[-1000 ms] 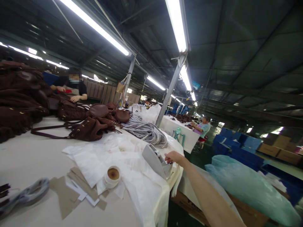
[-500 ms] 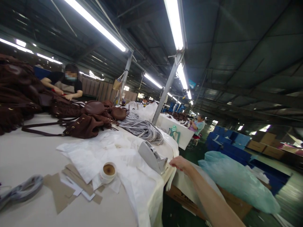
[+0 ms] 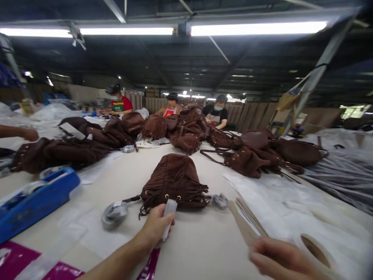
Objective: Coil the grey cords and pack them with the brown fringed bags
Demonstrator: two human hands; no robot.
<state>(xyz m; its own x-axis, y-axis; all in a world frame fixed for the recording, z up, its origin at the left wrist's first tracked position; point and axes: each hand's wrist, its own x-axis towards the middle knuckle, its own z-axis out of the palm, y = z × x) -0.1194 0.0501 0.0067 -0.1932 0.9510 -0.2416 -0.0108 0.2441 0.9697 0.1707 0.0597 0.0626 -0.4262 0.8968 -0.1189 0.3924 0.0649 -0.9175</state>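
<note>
My left hand [image 3: 155, 227] is closed around a flat, pale grey strip wrapped in a shiny covering [image 3: 169, 214], held upright above the table. Just beyond it a dark brown fringed bag [image 3: 175, 177] with gold eyelets lies on the white table [image 3: 204, 241]. Grey wrapped coils rest on both sides of the bag, a larger coil [image 3: 114, 215] at left and a smaller one [image 3: 220, 201] at right. My right hand [image 3: 275, 256], blurred, has its fingers curled together beside a tape roll [image 3: 316, 251]; anything pinched in them is hidden.
A blue tape dispenser [image 3: 40, 202] stands at left, with purple printed plastic [image 3: 17, 260] in front. Brown cardboard pieces [image 3: 243, 221] and white sheets [image 3: 271, 198] lie at right. More brown bags [image 3: 186, 124] are heaped across the back. Several co-workers sit beyond; another person's hand [image 3: 30, 135] reaches in from the left.
The view has swung left from the grey tape dispenser at the table edge to the bag. My right hand has left that dispenser; my left hand has come into view holding the strip.
</note>
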